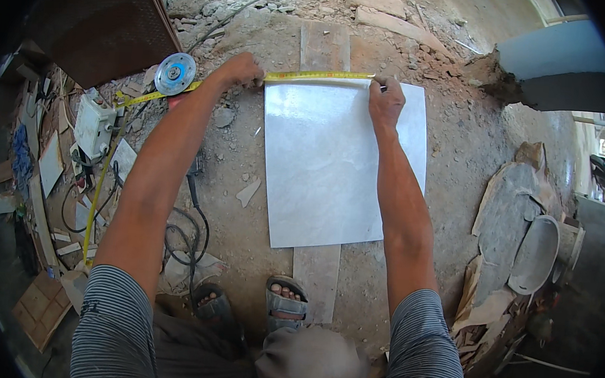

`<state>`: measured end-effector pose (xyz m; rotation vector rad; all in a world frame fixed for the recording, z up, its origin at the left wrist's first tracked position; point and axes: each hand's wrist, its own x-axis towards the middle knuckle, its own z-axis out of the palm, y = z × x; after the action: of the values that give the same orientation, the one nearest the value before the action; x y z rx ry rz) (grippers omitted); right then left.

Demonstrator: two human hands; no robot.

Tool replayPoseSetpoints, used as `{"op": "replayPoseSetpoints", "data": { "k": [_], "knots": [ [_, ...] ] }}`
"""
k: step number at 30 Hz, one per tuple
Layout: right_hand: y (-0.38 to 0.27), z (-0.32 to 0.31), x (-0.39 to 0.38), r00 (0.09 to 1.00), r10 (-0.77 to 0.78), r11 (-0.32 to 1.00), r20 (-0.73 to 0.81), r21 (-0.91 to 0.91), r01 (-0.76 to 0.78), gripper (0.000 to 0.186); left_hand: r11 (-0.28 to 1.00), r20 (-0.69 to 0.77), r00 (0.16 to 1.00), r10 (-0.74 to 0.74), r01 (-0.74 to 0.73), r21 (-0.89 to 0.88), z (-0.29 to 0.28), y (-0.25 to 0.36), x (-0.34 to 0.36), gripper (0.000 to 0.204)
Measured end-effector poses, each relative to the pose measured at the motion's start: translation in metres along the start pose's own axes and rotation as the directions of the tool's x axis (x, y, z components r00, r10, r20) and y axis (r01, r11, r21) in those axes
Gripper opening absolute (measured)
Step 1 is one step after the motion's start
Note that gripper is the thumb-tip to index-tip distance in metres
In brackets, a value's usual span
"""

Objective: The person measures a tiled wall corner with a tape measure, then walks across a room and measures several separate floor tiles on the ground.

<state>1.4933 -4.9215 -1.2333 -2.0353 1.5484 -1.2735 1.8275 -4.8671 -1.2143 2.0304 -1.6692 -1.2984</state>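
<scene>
We are pinching the tape measure [318, 76] along the tile [332, 170] edge, left hand [239, 70] pressing, right hand [385, 99] gripping a pencil [381, 88]; if the tape is slipping, our mark is landing wrong.

Reaching forward with both bare arms from the lower edge, forearms converging toward the far edge of the pale tile [333, 163]. Pressing down with the left hand [237, 70] just beyond the tile's far left corner, knuckles up, fingers [254, 68] curled and pinched flat. Resting the right hand [386, 102] on the tile's far edge, right of its middle, fingers bent, fingertips tucked under at the edge. Keeping both elbows nearly straight, striped short sleeves showing nearest the tile's near side.
</scene>
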Motion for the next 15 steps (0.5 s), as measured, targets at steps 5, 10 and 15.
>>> {"op": "replayPoseSetpoints", "data": {
  "k": [5, 10, 15],
  "knots": [
    [-0.047, -0.083, 0.017, 0.992, -0.104, 0.991, -0.067, 0.078, 0.110, 0.008, 0.979, 0.112, 0.982, 0.155, -0.137, -0.154, -0.034, 0.064, -0.073, 0.022],
    [-0.083, -0.121, -0.028, 0.993, -0.118, 0.986, -0.015, 0.119, 0.119, 0.007, 0.968, 0.112, 0.979, 0.171, -0.146, -0.205, -0.013, 0.065, -0.153, 0.020],
    [-0.114, -0.173, -0.110, 0.980, 0.025, 0.980, 0.198, 0.190, -0.064, 0.011, 0.972, 0.355, 0.916, 0.186, -0.119, -0.204, 0.019, 0.050, -0.252, 0.023]
  ]
}}
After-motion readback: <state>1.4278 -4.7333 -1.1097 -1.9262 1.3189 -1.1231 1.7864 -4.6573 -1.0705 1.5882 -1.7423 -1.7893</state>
